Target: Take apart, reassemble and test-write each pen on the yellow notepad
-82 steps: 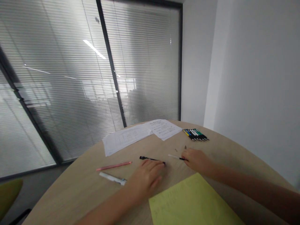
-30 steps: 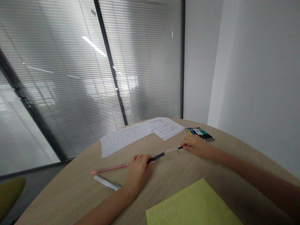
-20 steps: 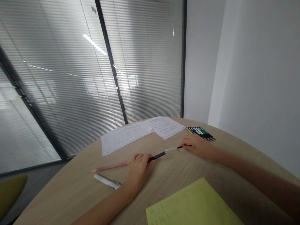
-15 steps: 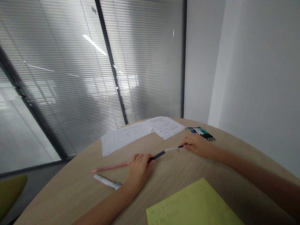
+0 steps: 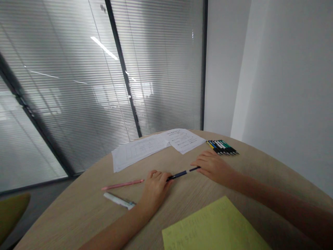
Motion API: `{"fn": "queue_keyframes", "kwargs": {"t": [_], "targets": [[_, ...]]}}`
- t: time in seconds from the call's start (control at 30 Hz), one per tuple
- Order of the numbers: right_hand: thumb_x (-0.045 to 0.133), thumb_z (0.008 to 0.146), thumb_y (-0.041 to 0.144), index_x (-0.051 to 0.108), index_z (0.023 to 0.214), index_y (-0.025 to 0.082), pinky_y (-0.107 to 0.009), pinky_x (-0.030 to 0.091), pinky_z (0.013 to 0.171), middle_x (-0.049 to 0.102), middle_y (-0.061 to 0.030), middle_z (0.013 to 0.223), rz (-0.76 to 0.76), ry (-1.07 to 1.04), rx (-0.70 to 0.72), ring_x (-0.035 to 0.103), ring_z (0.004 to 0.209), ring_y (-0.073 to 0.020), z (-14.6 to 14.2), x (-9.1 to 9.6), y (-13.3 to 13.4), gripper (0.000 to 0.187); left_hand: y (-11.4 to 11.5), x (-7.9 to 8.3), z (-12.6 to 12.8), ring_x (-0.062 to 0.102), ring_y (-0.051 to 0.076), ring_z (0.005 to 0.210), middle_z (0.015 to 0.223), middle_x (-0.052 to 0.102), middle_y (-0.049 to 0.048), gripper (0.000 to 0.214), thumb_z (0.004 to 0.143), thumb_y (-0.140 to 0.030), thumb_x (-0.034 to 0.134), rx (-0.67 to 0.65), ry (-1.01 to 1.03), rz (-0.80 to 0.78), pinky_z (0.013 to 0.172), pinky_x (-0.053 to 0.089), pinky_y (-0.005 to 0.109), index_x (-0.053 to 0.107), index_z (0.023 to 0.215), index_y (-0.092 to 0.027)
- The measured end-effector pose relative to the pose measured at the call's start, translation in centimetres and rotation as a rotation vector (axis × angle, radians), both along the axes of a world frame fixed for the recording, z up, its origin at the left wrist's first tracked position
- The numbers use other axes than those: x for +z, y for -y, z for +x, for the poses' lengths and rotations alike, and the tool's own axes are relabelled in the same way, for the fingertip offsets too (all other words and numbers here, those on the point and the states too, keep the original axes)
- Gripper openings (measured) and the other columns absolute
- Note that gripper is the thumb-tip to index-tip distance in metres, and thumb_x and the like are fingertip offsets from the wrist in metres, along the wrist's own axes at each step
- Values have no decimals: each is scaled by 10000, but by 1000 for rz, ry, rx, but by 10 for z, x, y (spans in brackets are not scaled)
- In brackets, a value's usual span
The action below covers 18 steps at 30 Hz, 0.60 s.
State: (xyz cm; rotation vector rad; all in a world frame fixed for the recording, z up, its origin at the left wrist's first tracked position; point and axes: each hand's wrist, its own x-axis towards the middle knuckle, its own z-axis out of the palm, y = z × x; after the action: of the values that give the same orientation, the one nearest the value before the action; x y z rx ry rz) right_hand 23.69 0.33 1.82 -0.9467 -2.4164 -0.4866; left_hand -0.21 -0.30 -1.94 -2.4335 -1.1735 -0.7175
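Note:
My left hand [image 5: 155, 189] is closed around one end of a dark blue pen barrel [image 5: 180, 174], low over the table. The barrel points toward my right hand [image 5: 213, 168], whose fingers pinch the far end of a thin dark pen piece [image 5: 194, 169]. A small pale band shows between barrel and thin piece; whether the two are fully joined I cannot tell. Left of my left hand lies a pink pen [image 5: 123, 184]. Nearer my left forearm is a white pen [image 5: 116, 199], its end partly hidden. Just beyond my right hand, several pens [image 5: 223, 147] lie side by side.
Printed sheets [image 5: 140, 152] lie along the far side of the round wooden table [image 5: 145, 231]. A yellow sheet [image 5: 210, 225] with handwriting is at the near edge. Blinds behind glass and a white wall stand beyond. A yellow-green chair [image 5: 14, 215] is at the lower left.
My right hand has come slightly nearer and left, toward the barrel. The pale length that showed between the barrel and the dark piece has shrunk to a short band. My left hand stays nearly still.

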Motion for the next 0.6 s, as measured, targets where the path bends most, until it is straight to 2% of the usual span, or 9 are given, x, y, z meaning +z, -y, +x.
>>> {"fn": "queue_keyframes", "kwargs": {"t": [0.13,0.23,0.33,0.47,0.6], "targets": [[516,765,216,536,1066,171,-374,338,835,584,-78,1019,203,-210,-106,472,953,-216,1,4,0,305,-1,-2,0,575,179,678,735,630,30,89,813,-203,470,10,55,11,674,415,335,534,851,-154],[466,780,212,552,1029,155,-376,360,828,585,-91,980,231,-356,-222,476,937,-219,9,-3,-12,270,-2,-2,-1,575,174,690,763,638,30,111,834,-201,429,32,101,-8,675,418,323,523,866,-151],[471,760,182,616,894,176,-378,370,814,603,-77,909,130,-264,-263,489,886,-216,13,-25,-25,198,-2,-1,-1,572,173,688,761,641,23,125,848,-202,396,50,126,-31,668,420,320,509,870,-155],[485,756,166,621,931,186,-356,377,787,613,-74,941,-60,-81,-260,503,887,-203,10,-56,-30,222,1,0,0,574,170,697,766,638,27,121,849,-206,387,48,126,-39,680,418,322,494,869,-152],[468,779,158,639,866,212,-351,370,781,625,-58,920,-154,-30,-202,524,869,-186,9,-66,-30,199,2,1,2,571,167,718,780,631,31,93,834,-214,419,42,87,-50,697,411,319,494,848,-159]]}}
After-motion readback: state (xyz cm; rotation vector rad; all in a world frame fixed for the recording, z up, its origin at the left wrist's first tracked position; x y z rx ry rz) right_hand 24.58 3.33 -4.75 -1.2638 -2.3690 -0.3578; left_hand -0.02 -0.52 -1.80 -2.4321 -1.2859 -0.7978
